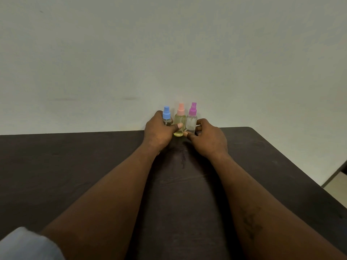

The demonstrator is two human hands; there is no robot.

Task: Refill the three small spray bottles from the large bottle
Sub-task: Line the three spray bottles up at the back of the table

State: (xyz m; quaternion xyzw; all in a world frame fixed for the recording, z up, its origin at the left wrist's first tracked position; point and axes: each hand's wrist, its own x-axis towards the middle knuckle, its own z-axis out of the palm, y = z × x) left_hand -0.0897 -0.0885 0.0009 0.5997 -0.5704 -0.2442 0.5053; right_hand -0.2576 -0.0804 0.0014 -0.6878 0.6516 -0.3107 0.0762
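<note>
Left hand (158,133) curls round the blue-capped bottle (166,115), its thumb lying across the front of the pink-capped bottle (180,120). Right hand (210,138) pinches the lower body of the purple-capped bottle (191,121) between thumb and fingers. The three bottles stand upright in a tight row at the far edge of the dark table (75,166), right of its middle, close against the pale wall (169,53). The pink-capped bottle holds yellowish liquid; the purple-capped one looks clear and frosted; the blue-capped one's body is mostly hidden by the hand. A grey sleeve (24,244) shows at the table's near left.
</note>
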